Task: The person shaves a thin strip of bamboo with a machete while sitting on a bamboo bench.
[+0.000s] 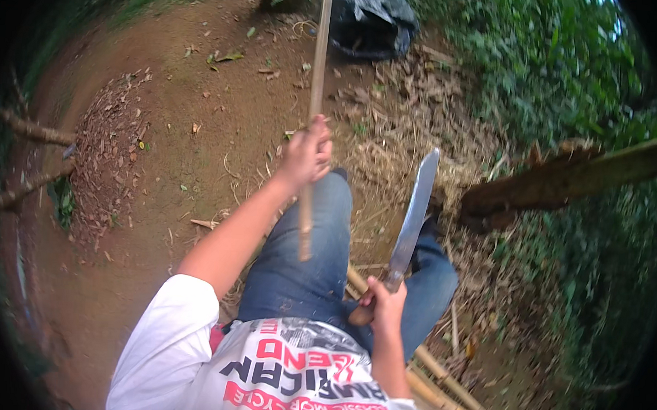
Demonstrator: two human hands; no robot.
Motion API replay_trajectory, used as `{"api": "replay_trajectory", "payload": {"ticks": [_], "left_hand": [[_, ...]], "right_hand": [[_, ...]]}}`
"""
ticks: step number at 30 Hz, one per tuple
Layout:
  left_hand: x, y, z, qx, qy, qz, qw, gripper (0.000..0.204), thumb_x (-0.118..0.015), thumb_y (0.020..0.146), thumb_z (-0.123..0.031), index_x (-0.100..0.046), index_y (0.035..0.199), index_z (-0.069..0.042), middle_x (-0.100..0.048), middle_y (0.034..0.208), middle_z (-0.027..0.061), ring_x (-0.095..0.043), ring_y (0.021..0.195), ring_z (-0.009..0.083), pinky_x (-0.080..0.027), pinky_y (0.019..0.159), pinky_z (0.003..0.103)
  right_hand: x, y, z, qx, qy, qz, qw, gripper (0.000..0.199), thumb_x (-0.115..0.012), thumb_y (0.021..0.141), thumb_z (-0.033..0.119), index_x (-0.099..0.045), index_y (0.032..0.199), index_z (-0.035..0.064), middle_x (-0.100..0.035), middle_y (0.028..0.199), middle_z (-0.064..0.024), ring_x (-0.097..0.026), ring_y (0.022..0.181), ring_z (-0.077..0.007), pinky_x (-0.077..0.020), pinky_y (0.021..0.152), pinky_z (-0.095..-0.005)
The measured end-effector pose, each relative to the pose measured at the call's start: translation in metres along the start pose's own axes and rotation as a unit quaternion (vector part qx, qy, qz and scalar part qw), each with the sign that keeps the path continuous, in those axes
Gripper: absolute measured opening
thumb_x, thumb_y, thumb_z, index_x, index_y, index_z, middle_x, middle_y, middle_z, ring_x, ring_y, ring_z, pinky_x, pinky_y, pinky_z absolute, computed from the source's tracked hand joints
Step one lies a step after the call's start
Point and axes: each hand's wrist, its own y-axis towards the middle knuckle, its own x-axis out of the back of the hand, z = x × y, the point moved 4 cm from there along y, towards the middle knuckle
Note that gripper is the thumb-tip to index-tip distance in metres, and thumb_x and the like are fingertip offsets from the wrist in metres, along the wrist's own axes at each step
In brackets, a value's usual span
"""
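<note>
Our left hand (307, 154) clenches a thin bamboo stick (316, 93) standing nearly upright; our right hand (383, 303) grips a machete (413, 213), blade pointing up-forward.

Shirt: white short-sleeved T-shirt (187, 346), loose at the shoulder, with a printed front in black, red and grey lettering and graphics.
Sleeves: end above the elbow; forearms bare.
Trousers: blue denim jeans (318, 256), faded at the knee, creased at the thighs.
Hands: left hand (306, 155) and right hand (383, 304) bare, no gloves.
</note>
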Motion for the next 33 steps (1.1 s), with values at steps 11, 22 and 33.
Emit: {"api": "replay_trajectory", "payload": {"ticks": [11, 22, 33], "left_hand": [[-0.064, -0.026, 0.084, -0.132, 0.016, -0.117, 0.984, 0.026, -0.048, 0.103, -0.031, -0.040, 0.093, -0.008, -0.049, 0.072, 0.0001, -0.057, 0.064, 0.0119, -0.052, 0.063, 0.028], [-0.079, -0.119, 0.187, 0.059, 0.101, -0.114, 0.987, 0.035, -0.056, 0.100, -0.040, -0.046, 0.087, -0.009, -0.045, 0.073, -0.0022, -0.044, 0.066, 0.0071, -0.039, 0.059, 0.027], [-0.080, -0.189, 0.152, 0.294, 0.118, 0.311, 0.896, 0.041, -0.060, 0.096, -0.037, -0.053, 0.120, -0.003, -0.059, 0.104, 0.0062, -0.059, 0.093, 0.0143, -0.049, 0.082, 0.029]], "right_hand": [[-0.039, -0.042, 0.056, 0.278, -0.074, 0.025, 0.957, 0.031, -0.067, 0.085, -0.003, -0.050, 0.111, -0.0018, -0.061, 0.081, -0.0076, -0.066, 0.068, -0.0141, -0.0540, 0.055, -0.0253], [0.022, -0.010, 0.034, 0.369, -0.339, -0.096, 0.860, 0.022, -0.068, 0.080, -0.004, -0.058, 0.100, -0.0018, -0.066, 0.079, -0.0122, -0.065, 0.068, -0.0220, -0.0486, 0.060, -0.0298], [0.097, -0.012, 0.055, 0.262, -0.435, -0.056, 0.860, 0.016, -0.075, 0.080, 0.002, -0.060, 0.085, -0.0010, -0.063, 0.067, -0.0041, -0.063, 0.062, -0.0114, -0.0462, 0.056, -0.0254]]}}
